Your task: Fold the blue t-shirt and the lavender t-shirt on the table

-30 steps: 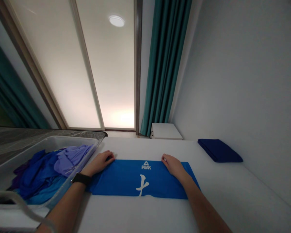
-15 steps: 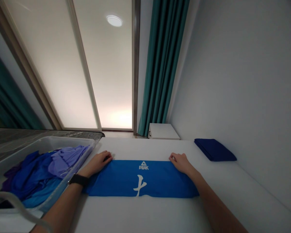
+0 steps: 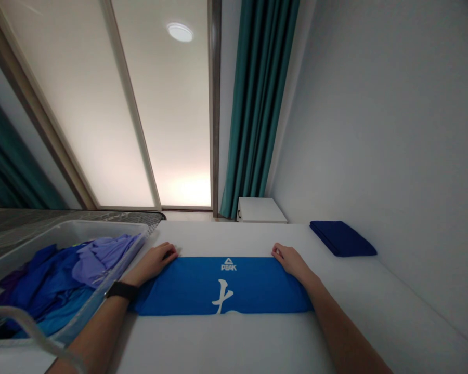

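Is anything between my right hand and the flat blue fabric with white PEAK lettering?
Nothing visible: the bare right hand is at the far edge of the flat blue fabric with white lettering. The folded navy cloth lies off to the right, not between them.

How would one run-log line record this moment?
left hand: at far left corner of blue cloth | right hand: at its far edge, right end | tub: clothes heaped inside | navy cloth: folded, at right
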Tool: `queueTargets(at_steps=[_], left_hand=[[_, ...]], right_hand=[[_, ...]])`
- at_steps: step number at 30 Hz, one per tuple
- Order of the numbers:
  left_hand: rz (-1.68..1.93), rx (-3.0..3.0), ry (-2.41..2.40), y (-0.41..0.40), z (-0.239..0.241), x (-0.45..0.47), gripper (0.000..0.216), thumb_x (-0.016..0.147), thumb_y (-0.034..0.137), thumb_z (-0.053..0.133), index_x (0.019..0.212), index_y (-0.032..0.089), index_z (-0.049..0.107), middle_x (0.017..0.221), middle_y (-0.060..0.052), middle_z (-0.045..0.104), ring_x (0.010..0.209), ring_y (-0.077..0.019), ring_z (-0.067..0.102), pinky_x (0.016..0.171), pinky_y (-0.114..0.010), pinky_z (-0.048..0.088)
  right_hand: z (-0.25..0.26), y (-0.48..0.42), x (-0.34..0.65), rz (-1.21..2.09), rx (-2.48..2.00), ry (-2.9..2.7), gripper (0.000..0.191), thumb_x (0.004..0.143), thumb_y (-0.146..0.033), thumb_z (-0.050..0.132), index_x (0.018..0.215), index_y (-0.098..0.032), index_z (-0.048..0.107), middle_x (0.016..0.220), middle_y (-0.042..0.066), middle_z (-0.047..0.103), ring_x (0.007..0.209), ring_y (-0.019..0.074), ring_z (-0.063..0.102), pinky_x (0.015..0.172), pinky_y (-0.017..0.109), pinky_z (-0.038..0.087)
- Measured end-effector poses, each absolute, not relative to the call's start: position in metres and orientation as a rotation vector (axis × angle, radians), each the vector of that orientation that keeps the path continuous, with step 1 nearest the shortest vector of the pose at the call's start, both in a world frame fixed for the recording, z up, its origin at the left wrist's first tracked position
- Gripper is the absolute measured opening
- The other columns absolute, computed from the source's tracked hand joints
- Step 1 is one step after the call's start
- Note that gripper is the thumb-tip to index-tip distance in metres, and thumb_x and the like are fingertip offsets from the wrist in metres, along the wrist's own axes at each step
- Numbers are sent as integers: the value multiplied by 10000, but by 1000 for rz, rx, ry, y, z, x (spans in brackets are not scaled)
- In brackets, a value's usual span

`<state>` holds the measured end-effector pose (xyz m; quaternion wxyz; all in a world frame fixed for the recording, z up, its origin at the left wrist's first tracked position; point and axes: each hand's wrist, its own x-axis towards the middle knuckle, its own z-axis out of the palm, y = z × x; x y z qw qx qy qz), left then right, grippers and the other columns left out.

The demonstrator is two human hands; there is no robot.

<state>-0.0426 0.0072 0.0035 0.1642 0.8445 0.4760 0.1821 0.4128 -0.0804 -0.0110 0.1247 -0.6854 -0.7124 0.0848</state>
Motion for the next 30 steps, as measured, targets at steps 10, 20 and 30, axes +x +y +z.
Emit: queueTargets(at_steps=[10,20,30], left_hand=[[460,2411,1309,4,10,-48,317,885,441,456,833,192,645,868,-62,659,800,-219,616,748,-308,464],[389,2628,1506,-10,22,-33,265,891,339,445,943,208,669,969,-84,661,976,-274,596,881,-390,421],[690,2999,1227,-76,3,84,533,935,245,352,1459,150,362,1523,-127,388,1411,-249,338,1141,-429,285]], right_hand=[[-15,-79,414,225,-1986,-2071,191,954,-289,446,970,-208,618,820,27,683,759,176,616,691,259,366],[-4,-89,397,-137,-2072,-2093,292,970,-279,397,1079,-166,643,1077,125,643,1008,252,569,864,355,387],[-6,-131,266,14,-1754,-2255,575,994,-352,262,1508,-98,299,1584,111,234,1464,245,183,1185,443,140]])
